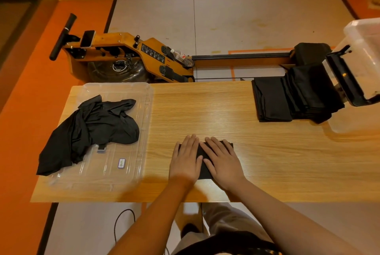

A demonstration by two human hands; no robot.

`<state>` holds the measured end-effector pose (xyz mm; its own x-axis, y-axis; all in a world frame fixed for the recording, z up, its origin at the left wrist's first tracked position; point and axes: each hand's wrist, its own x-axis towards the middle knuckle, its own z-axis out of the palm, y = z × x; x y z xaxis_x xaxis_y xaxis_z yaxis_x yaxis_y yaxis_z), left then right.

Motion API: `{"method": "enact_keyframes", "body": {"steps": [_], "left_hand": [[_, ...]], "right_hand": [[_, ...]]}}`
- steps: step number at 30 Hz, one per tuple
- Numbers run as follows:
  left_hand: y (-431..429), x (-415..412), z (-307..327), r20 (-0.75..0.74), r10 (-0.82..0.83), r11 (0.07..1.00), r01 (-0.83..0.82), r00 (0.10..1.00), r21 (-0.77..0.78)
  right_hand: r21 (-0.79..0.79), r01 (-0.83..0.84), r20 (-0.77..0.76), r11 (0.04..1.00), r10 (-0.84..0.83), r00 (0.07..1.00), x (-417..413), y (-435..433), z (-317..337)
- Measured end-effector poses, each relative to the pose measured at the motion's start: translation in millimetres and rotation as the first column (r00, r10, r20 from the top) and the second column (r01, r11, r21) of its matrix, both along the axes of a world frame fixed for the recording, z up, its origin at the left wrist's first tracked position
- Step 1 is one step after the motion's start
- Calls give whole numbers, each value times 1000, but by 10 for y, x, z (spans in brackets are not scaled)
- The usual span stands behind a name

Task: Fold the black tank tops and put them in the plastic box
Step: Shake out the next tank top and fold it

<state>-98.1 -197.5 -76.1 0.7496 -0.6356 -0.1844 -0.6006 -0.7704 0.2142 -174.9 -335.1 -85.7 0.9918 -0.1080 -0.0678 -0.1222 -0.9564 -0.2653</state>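
A folded black tank top [204,169] lies as a small rectangle on the wooden table [267,162] near its front edge. My left hand [186,160] and my right hand [222,162] press flat on it side by side, fingers straight, hiding most of it. A crumpled black tank top [90,131] lies on a clear plastic lid [123,151] at the left. The clear plastic box [364,69] lies tipped on its side at the right, with a stack of folded black tank tops [296,96] spilling from its mouth onto the table.
A wooden rowing machine [131,57] stands on the floor right behind the table. A plastic bottle [182,57] rests on it. A black cable [123,224] lies on the floor below the table's front edge.
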Motion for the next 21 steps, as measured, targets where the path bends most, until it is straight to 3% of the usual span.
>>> {"method": "enact_keyframes", "body": {"steps": [12,18,21], "left_hand": [[72,19,-21,-54,-71,997,71,996,-3],[126,106,151,-35,-173,979,176,984,100],[160,146,265,-31,-190,978,192,981,82]], "right_hand": [[37,56,-88,998,-52,995,-19,23,95],[-16,69,-42,997,-70,997,-67,112,159],[-33,94,-11,995,-94,995,-52,118,228]]}}
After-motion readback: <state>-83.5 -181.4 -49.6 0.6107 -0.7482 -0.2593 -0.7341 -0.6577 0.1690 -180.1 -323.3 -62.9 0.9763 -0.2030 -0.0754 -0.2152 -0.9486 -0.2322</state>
